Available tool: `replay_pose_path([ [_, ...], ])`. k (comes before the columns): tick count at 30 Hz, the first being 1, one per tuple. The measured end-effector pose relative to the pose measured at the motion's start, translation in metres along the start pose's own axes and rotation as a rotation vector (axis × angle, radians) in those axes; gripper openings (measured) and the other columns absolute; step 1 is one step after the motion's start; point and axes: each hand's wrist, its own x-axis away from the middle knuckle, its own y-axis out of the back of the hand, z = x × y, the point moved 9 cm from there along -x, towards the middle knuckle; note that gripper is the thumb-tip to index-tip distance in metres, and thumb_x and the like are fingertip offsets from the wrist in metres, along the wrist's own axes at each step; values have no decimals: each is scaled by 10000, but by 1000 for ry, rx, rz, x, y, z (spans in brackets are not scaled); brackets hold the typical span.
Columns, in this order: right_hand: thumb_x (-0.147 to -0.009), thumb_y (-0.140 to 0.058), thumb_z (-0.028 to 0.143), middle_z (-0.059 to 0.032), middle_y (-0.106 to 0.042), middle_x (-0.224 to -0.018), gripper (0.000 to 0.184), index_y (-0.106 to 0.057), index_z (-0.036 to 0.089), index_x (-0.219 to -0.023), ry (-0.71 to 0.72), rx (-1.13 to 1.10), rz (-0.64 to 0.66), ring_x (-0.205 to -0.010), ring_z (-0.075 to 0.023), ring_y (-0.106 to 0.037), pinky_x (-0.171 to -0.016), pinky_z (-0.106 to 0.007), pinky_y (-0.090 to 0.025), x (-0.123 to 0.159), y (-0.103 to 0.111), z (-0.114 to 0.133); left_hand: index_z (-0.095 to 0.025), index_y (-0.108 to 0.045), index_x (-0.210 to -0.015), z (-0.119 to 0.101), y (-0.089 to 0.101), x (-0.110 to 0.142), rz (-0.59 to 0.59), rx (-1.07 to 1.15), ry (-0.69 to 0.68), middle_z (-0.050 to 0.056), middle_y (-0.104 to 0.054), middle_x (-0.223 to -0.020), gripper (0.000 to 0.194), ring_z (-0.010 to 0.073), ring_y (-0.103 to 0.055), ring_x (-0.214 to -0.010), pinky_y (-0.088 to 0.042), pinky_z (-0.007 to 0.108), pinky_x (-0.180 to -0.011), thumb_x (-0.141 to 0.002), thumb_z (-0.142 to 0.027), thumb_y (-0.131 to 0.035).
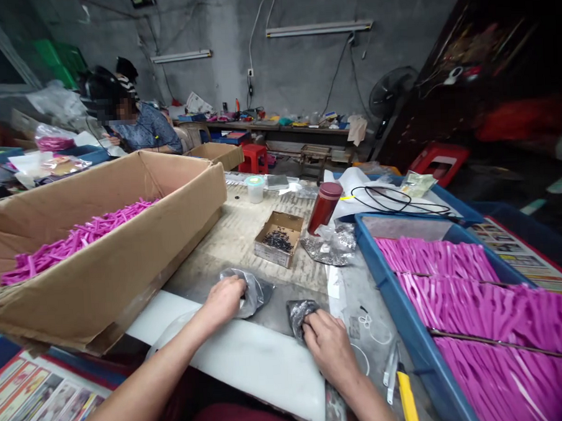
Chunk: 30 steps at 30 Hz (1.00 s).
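My left hand point(225, 298) is closed on the edge of a clear plastic bag point(253, 293), which lies crumpled on the table with its mouth toward the fingertips. My right hand point(327, 340) has its fingers wrapped round a small plastic bag of dark contents point(298, 315); what is inside is too small to name. Both hands rest near a white board point(269, 357) at the table's front. Just beyond them stands a small open cardboard box point(272, 255) with many tiny black pieces point(278, 240) in it.
A large cardboard box point(178, 205) of pink strips stands left. At right is a blue crate point(386, 280) packed with pink pieces. A dark red flask point(325, 207), a lidded tub point(255, 192) and a yellow-handled tool point(407, 394) are on the table. A person point(144, 129) sits behind.
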Motion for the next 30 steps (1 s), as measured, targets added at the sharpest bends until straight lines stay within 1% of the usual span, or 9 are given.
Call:
replay_pose_path([
  [5,-753,-363,171,-19,-519,-609,176,-487,177,-628,-19,-63,-37,-627,-157,-491,-582,-265,-281,1,4,-2,-170,-528,-652,3,4,1,-17,35,-3,32,-545,-692,201,158,-503,-671,-324,231,-544,-706,-117,-343],
  [8,-772,-341,188,-20,-540,-588,197,-497,172,-652,-20,-95,-86,-601,-157,-504,-577,-269,-291,1,9,-3,-172,-527,-687,6,8,0,-35,64,7,25,-553,-684,208,156,-506,-664,-320,228,-539,-724,-132,-326],
  [13,-793,-312,207,-13,-552,-551,236,-506,172,-661,9,-105,-142,-548,-146,-507,-564,-261,-311,3,16,0,-173,-521,-712,13,17,1,-67,246,20,2,-553,-641,188,129,-505,-620,-333,203,-532,-728,-145,-336],
  [16,-793,-315,212,-16,-560,-567,233,-508,172,-668,12,-121,-160,-556,-142,-511,-567,-257,-321,4,18,0,-174,-532,-709,13,20,2,-66,198,14,2,-547,-622,202,132,-506,-611,-328,205,-519,-727,-138,-334],
  [21,-786,-324,205,-30,-572,-600,222,-513,169,-677,-15,-136,-132,-575,-148,-515,-575,-267,-333,5,14,-1,-185,-571,-659,4,11,2,13,53,-26,31,-582,-718,214,162,-530,-700,-345,230,-568,-705,-134,-368],
  [26,-782,-327,197,-32,-581,-624,210,-520,173,-704,-23,-153,-112,-599,-153,-523,-584,-271,-344,6,13,-1,-161,-577,-631,0,1,-2,23,36,12,65,-577,-739,190,185,-538,-706,-365,256,-585,-666,-116,-396],
  [30,-772,-349,185,-35,-591,-648,184,-529,169,-737,-29,-163,-100,-625,-159,-535,-598,-280,-359,6,12,-3,-161,-571,-666,-1,0,-2,7,47,23,68,-570,-736,192,186,-537,-698,-369,258,-583,-677,-122,-383],
])
